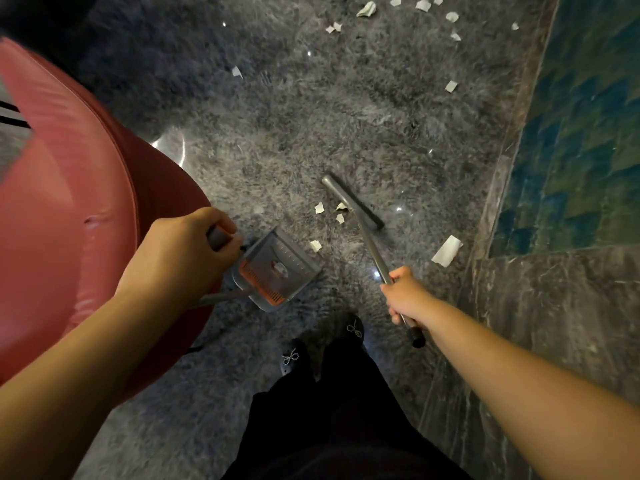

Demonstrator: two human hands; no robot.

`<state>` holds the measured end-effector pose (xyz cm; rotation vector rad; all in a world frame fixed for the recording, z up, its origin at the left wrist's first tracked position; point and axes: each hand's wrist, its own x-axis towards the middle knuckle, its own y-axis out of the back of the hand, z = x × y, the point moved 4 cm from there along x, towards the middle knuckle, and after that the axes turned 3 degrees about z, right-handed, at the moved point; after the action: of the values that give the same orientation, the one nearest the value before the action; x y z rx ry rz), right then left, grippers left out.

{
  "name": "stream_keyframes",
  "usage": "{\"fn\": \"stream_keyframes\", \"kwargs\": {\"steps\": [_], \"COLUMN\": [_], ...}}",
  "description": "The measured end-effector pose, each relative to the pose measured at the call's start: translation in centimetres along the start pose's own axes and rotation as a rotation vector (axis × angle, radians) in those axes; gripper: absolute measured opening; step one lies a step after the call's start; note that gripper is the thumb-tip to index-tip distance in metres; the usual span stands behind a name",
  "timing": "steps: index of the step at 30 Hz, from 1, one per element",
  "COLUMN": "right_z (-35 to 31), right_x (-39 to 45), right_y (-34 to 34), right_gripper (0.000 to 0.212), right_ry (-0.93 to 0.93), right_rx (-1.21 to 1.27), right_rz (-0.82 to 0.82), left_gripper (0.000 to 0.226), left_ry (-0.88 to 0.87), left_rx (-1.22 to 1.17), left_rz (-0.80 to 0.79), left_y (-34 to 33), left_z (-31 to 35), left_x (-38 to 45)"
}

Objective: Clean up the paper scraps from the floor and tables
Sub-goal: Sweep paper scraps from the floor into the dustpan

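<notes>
My left hand [180, 247] grips the handle of a grey dustpan [277, 270] with an orange comb edge, held low over the polished grey stone floor [311, 133]. My right hand [408, 296] grips the metal handle of a broom [353, 202] whose head rests on the floor ahead. Three small white paper scraps [319, 207] lie just left of the broom head, and another scrap [315, 244] lies near the dustpan's mouth. A larger folded paper piece [446, 250] lies to the right. Several more scraps [422, 5] are scattered far ahead.
A red padded seat [62, 202] fills the left side, close to my left arm. A blue-green patterned floor panel [581, 133] with a dark stone border runs along the right. My feet in dark shoes [322, 344] stand just behind the dustpan.
</notes>
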<state>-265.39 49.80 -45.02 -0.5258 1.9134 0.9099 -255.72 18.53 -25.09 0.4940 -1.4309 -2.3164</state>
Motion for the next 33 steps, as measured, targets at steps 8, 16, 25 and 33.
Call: {"fn": "stream_keyframes", "kwargs": {"steps": [8, 16, 25, 33], "right_z": [1.2, 2.2, 3.1, 3.5], "right_x": [-0.5, -3.7, -9.2, -13.2], "right_y": [-3.2, -4.9, -5.7, -3.4], "right_gripper": [0.018, 0.021, 0.018, 0.015], "right_ry": [-0.062, -0.075, -0.102, -0.038], "right_rx": [0.021, 0.079, 0.206, 0.306], "right_rz": [-0.082, -0.255, -0.42, -0.291], "left_gripper": [0.01, 0.01, 0.013, 0.014], "left_ry": [0.024, -0.025, 0.015, -0.045], "left_rx": [-0.014, -0.023, -0.057, -0.075], "left_rz": [-0.004, 0.007, -0.011, -0.017], "left_y": [-0.1, -0.7, -0.8, 0.6], "left_z": [-0.5, 0.3, 0.0, -0.2], "left_x": [-1.6, -2.0, -2.2, -2.4]}}
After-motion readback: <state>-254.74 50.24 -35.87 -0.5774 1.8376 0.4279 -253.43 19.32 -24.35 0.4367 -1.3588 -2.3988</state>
